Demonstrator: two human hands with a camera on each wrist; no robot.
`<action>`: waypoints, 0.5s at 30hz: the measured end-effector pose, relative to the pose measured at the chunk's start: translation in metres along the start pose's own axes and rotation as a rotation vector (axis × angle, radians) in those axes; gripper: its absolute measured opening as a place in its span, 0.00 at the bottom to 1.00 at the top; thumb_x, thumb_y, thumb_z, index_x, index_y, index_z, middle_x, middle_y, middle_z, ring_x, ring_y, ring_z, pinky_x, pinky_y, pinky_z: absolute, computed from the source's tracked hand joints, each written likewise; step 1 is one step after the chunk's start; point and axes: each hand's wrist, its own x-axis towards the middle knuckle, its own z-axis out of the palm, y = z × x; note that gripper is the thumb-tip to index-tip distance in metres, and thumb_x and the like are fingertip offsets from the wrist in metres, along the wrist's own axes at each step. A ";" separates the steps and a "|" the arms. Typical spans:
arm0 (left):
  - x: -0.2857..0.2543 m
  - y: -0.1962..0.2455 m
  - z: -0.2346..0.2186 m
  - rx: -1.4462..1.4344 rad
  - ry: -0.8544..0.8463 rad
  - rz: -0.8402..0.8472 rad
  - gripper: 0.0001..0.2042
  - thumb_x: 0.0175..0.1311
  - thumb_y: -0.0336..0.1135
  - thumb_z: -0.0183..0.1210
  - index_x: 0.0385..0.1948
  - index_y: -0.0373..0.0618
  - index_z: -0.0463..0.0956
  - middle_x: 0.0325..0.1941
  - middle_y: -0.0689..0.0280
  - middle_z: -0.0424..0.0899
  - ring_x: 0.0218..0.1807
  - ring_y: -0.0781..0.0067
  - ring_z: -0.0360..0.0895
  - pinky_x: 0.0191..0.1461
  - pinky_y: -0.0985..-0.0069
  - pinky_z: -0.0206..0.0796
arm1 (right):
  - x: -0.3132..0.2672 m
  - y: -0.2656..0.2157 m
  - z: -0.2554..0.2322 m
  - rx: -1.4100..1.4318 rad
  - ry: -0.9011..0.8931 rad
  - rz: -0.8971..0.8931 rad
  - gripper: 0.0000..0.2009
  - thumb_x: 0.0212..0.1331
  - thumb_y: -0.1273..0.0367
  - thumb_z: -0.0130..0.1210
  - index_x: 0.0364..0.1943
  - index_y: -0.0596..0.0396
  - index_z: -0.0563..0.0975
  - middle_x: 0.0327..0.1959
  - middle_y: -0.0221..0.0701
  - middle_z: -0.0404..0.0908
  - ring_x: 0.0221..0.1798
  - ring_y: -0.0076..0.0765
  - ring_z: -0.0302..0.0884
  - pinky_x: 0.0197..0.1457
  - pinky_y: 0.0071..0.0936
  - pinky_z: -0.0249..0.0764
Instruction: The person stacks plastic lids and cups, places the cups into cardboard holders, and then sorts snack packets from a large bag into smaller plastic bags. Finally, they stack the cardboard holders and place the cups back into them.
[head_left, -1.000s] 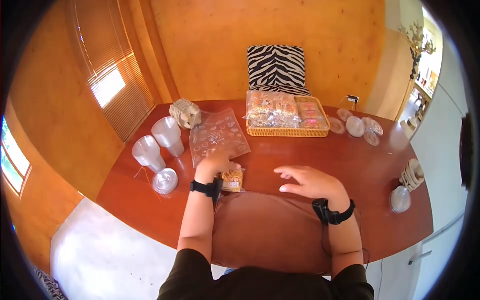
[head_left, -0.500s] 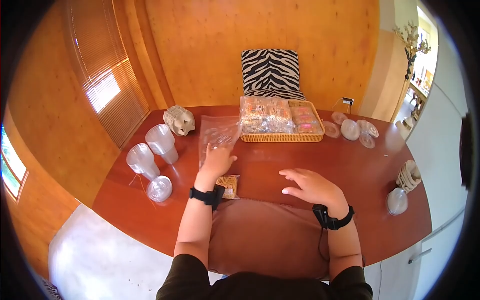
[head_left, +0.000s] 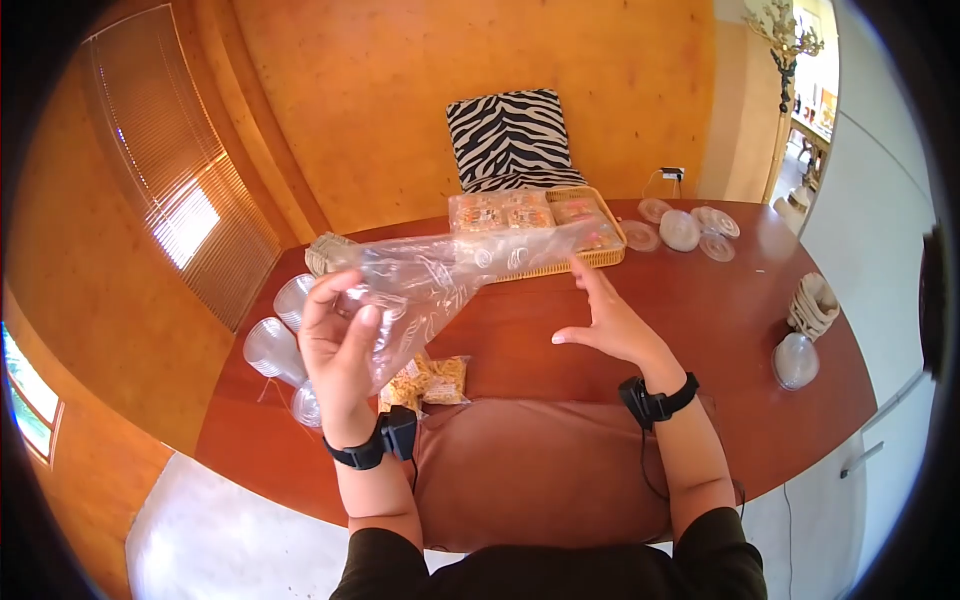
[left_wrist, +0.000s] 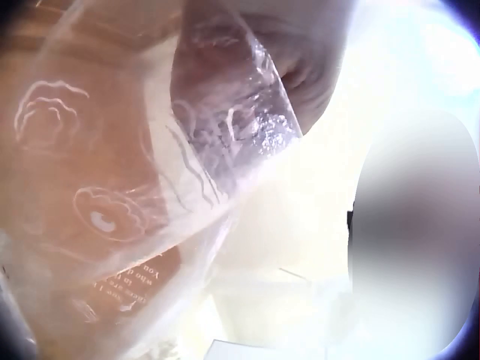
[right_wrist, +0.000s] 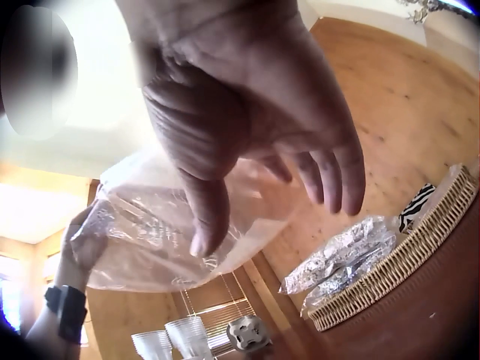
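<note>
A clear plastic bag (head_left: 425, 300) with white printing hangs raised above the table, its far end stretching right across the wicker basket in the head view. My left hand (head_left: 335, 350) pinches its near left edge between thumb and fingers. In the left wrist view the film (left_wrist: 90, 157) covers part of that hand. My right hand (head_left: 618, 325) is held up by the bag's far end, thumb and fingers spread, gripping nothing. The right wrist view shows the palm (right_wrist: 262, 90) with the bag behind it. Below the bag lie small packets of yellow snack (head_left: 445, 382).
Behind is a wicker basket (head_left: 560, 268) of packaged food. Stacked clear cups (head_left: 272, 348) stand left, partly behind the left hand. Clear lids (head_left: 680, 230) lie at the back right; a pulp holder stack (head_left: 813, 305) and a clear lid stack (head_left: 796, 362) sit at the right edge.
My left hand has taken hold of the plastic bag, lifted it off the table and drawn it nearer. The right hand has risen slightly, with its fingers spread wider. More of the snack packets shows.
</note>
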 end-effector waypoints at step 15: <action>0.027 -0.039 -0.027 -0.208 0.001 -0.386 0.19 0.64 0.18 0.49 0.58 0.34 0.67 0.59 0.63 0.72 0.53 0.81 0.72 0.56 0.84 0.66 | -0.004 -0.018 -0.056 0.775 -0.011 -0.016 0.20 0.53 0.71 0.61 0.53 0.55 0.72 0.53 0.32 0.73 0.55 0.32 0.73 0.58 0.28 0.68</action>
